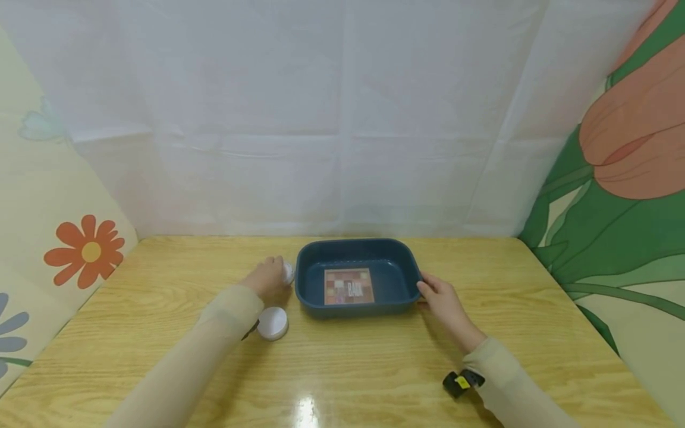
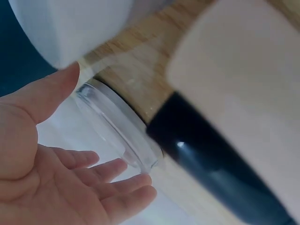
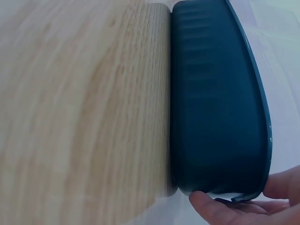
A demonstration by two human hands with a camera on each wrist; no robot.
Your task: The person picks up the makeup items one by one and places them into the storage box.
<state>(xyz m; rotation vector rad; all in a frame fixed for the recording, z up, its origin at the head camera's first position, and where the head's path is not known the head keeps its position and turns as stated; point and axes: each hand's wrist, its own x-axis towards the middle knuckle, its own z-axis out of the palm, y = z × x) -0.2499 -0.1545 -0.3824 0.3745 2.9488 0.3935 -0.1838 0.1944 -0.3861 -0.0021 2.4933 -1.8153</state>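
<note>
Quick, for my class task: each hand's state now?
Left hand: open, beside a clear, shallow, round container; contact unclear.
Right hand: holding a dark blue rectangular basin, apparently plastic.

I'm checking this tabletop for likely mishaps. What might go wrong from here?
The nearer white round container sits close by the left sleeve, which might knock it. The left hand has loosely bent fingers at the farther white container, so it could slip. The right hand grips the blue basin; a tug might slide the flat patterned box lying inside.
</note>
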